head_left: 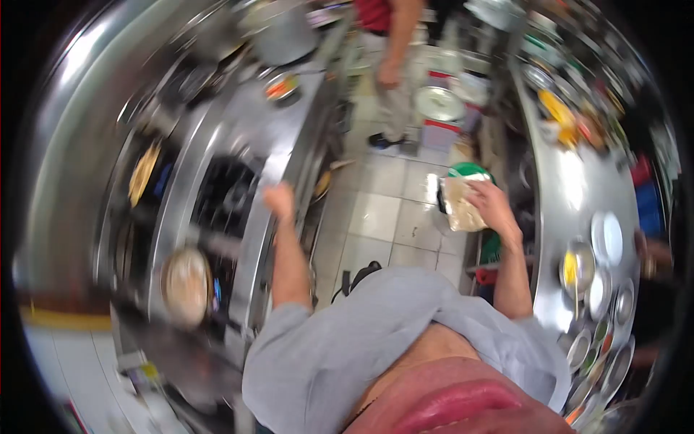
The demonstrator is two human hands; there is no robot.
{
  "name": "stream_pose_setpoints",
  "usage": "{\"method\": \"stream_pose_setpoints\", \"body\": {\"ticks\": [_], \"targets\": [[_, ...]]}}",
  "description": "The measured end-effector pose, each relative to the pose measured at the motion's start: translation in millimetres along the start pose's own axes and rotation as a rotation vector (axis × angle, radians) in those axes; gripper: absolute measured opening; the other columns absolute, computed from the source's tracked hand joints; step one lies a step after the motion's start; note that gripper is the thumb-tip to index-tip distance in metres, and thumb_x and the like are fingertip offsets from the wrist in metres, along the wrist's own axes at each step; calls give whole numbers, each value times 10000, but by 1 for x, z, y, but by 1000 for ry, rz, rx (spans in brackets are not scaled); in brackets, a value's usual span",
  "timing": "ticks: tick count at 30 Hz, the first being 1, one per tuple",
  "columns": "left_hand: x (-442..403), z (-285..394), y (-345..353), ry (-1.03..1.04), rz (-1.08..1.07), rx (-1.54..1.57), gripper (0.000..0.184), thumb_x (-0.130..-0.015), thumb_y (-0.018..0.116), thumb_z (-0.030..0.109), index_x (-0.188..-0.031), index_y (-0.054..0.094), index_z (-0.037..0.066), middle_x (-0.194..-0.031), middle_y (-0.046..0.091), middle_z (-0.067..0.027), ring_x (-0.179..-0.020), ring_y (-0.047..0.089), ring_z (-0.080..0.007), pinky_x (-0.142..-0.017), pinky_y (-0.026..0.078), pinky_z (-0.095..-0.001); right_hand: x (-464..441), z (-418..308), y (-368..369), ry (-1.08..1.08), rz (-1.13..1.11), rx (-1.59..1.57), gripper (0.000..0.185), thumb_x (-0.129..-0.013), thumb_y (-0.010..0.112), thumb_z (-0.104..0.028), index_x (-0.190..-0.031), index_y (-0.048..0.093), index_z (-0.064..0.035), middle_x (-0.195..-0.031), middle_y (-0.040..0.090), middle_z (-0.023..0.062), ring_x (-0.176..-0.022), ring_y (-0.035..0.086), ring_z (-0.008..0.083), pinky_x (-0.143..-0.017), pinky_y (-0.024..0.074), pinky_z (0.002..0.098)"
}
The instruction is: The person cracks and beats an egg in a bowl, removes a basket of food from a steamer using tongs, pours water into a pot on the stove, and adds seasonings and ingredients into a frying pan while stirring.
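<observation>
My right hand (493, 205) is closed on a clear plastic bag (463, 206) with pale beige contents, held above the tiled floor. Just behind the bag shows a round green lid (470, 171). On the other side, my left hand (280, 199) is curled like a fist by the front edge of the steel stove counter (253, 239). Its palm side is hidden and slightly blurred, so I cannot make out whether anything is in it. A round pan with pale contents (186, 288) sits on the stove, left of my left forearm.
A person (390, 65) stands in the aisle ahead, near white buckets (441, 105). A large pot (282, 32) and a bowl of orange and green food (280, 87) stand on the left counter. Plates (607, 239) and several bowls line the right counter (560, 188).
</observation>
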State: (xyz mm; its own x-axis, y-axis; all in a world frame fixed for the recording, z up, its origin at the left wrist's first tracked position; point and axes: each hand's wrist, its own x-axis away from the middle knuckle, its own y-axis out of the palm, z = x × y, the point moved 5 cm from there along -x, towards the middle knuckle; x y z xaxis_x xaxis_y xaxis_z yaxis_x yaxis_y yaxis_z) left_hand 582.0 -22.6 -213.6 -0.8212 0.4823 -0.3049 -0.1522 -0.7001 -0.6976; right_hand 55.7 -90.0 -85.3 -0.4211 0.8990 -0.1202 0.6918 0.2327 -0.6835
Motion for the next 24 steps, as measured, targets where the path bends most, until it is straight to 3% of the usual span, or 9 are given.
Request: {"method": "stream_pose_setpoints", "body": {"ticks": [7,9,11,12,13,14,16,22,24], "targets": [[-51,3,26,-45,105,20,346,-674,568,104,-945,502,-100,-801,589,-253,-772,579,-411,-698,459,-454,-70,25,2,133,20,99,292,-772,590,-101,-1052,567,-21,-963,566,165,-868,567,305,-751,447,349],[-76,-40,77,-124,-80,-50,460,-701,590,138,-1080,442,-75,-970,548,-247,-832,564,-393,-757,459,-437,-83,38,0,103,33,169,313,-772,578,-76,-1078,557,-16,-956,581,165,-886,580,277,-753,460,338],[-70,-30,84,61,49,29,441,-715,593,168,-1067,467,-67,-1046,518,-232,-1052,452,-360,-911,355,-424,-102,72,8,105,56,70,321,-764,579,-52,-1081,556,-3,-882,570,128,-803,565,217,-737,443,294],[-70,-25,88,228,169,-104,387,-712,571,122,-1034,469,-68,-1018,511,-234,-989,471,-372,-881,364,-430,-114,88,13,98,44,-11,321,-769,577,-46,-1085,552,3,-837,556,106,-764,542,183,-718,438,281],[-82,-4,76,42,-42,-72,344,-701,537,59,-1013,458,-61,-1006,492,-236,-935,472,-393,-869,365,-439,-130,99,20,54,11,-8,314,-781,573,-52,-1089,548,5,-843,564,101,-755,541,174,-706,441,278],[-87,-11,86,123,98,-52,305,-676,514,1,-975,470,-42,-1014,478,-238,-907,471,-400,-850,369,-449,-145,103,27,73,-31,35,306,-791,571,-56,-1092,548,-3,-868,576,110,-755,552,179,-709,448,286],[-87,0,75,-114,69,-55,300,-687,546,2,-978,481,-31,-983,481,-226,-896,472,-392,-841,377,-442,-182,112,58,41,-105,-51,298,-792,578,-67,-1084,554,-14,-885,585,122,-756,563,187,-712,457,296],[-55,37,25,108,407,-83,243,-760,566,90,-968,485,-6,-957,464,-192,-900,473,-353,-785,394,-415,-293,-31,169,-289,-447,-251,298,-794,588,-68,-1087,551,-27,-907,568,89,-783,549,148,-687,454,259],[-25,39,17,100,344,176,143,-785,546,93,-893,516,3,-865,493,-161,-826,497,-296,-729,407,-385,-325,-82,204,-398,-513,-354,302,-798,590,-77,-1092,547,-23,-864,567,72,-754,539,129,-661,445,244]]}}
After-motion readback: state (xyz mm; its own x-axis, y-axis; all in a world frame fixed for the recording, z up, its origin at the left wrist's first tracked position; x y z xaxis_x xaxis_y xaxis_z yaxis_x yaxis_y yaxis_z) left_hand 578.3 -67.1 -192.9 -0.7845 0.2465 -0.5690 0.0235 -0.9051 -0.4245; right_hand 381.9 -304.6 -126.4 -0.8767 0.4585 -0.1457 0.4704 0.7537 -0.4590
